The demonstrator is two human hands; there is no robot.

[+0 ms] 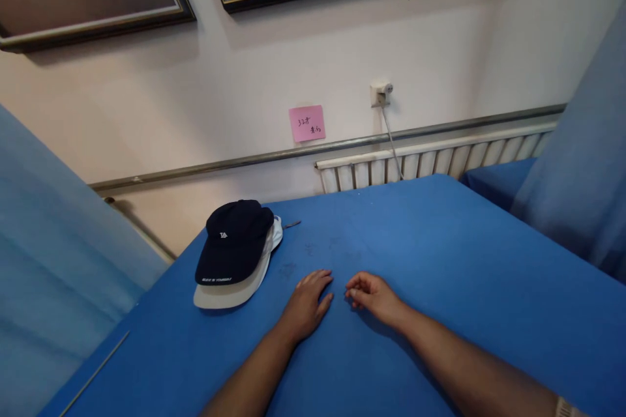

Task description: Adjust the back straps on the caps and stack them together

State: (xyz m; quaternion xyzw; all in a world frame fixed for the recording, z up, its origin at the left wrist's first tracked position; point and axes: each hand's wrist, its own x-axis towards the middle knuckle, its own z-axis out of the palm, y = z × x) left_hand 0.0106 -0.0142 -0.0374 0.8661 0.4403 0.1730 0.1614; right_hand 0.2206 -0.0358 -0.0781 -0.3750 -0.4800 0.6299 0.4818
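Observation:
My left hand (pixel 308 303) lies palm down on the blue tabletop (pixel 381 234), its fingers stretched out and the thumb apart. It holds nothing. Just to its right, my right hand (pixel 374 296) rests on its side with the fingers loosely curled, and nothing shows between them. The two hands do not touch. To the left of them a dark navy cap (pixel 237 234), with a small white emblem and white lettering on its brim, sits on top of a cap with a pale beige brim (pixel 235 293). A white part shows behind this stack.
Blue curtains hang at the left (pixel 59 260) and right. Beyond the table, the wall carries a metal rail (pixel 264 158), a pink note (pixel 307 124), a socket (pixel 380 95) with a cord, and framed pictures. A white radiator (pixel 430 159) stands behind the far edge. A thin rod (pixel 95 373) lies at the left edge.

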